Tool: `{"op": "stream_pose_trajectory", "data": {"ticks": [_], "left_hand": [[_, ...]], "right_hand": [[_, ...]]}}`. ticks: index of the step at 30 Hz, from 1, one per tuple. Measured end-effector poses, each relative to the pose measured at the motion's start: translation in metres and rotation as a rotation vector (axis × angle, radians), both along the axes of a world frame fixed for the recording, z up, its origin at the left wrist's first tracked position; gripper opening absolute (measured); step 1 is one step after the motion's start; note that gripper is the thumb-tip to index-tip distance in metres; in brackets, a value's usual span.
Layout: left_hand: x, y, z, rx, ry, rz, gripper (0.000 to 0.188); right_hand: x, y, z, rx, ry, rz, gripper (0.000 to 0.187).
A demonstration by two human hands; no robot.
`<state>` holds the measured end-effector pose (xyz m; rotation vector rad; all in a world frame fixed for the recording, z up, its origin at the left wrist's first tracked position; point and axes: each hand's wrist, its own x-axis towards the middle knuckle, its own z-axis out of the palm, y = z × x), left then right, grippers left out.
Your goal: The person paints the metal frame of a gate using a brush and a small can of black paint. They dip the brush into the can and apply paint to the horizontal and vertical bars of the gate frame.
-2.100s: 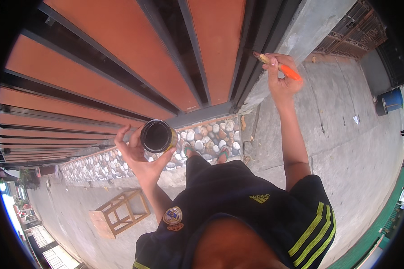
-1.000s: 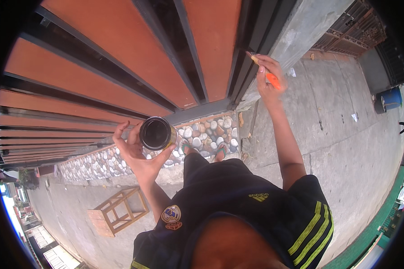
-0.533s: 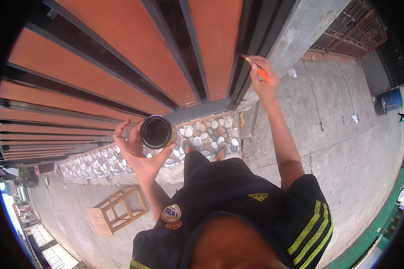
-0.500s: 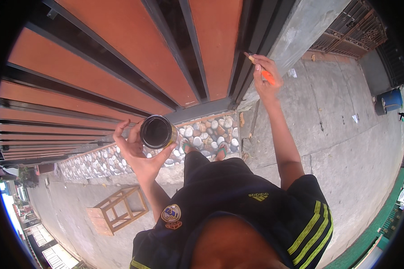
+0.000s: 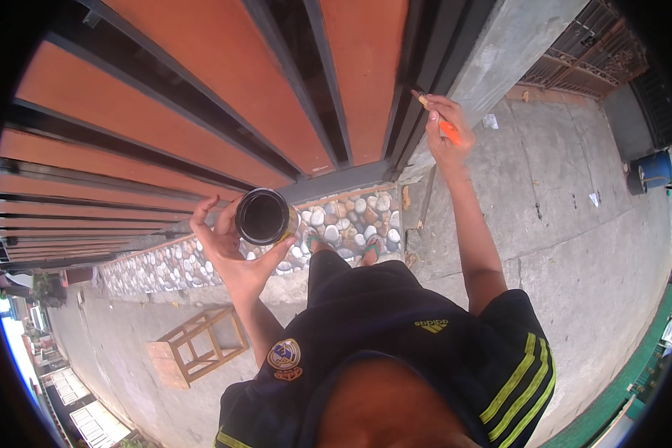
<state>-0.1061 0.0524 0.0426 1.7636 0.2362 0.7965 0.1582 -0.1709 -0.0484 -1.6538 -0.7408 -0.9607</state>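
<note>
The left grip, spread wide around the open can at left, holds it mouth-up, presumably to prevent spillage. The right grip, closed on the brush at far right, angles its tip toward the dark post, presumably for control; contact is unclear.

Wearing black short-sleeved shirt — yellow shoulder stripes, round crest behind grip of left hand — and green-strapped sandals.

Yellow lettering with a slanted-bar logo reads clearly on the right chest of my dark shirt. Round crest on the left chest: lettering too small. Can has a yellowish label sliver, illegible.
</note>
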Motion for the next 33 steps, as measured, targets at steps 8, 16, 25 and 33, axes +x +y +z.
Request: {"op": "stream_pose_trajectory", "data": {"ticks": [8, 16, 25, 33], "left_hand": [[0.003, 0.001, 0.0, 0.006, 0.011, -0.012, 0.099], [0.004, 0.003, -0.002, 0.015, 0.005, -0.009, 0.1], [0.006, 0.006, -0.003, -0.003, -0.006, -0.024, 0.1], [0.005, 0.005, -0.003, -0.022, 0.016, -0.021, 0.101]], "right_hand": [[-0.009, -0.003, -0.032, -0.18, 0.161, 0.046, 0.007], [0.003, 0.002, 0.031, 0.037, -0.122, 0.02, 0.006], [-0.004, -0.001, -0.023, -0.182, 0.185, 0.033, 0.008], [0.012, 0.003, 0.064, 0.017, -0.17, 0.01, 0.007]]}}
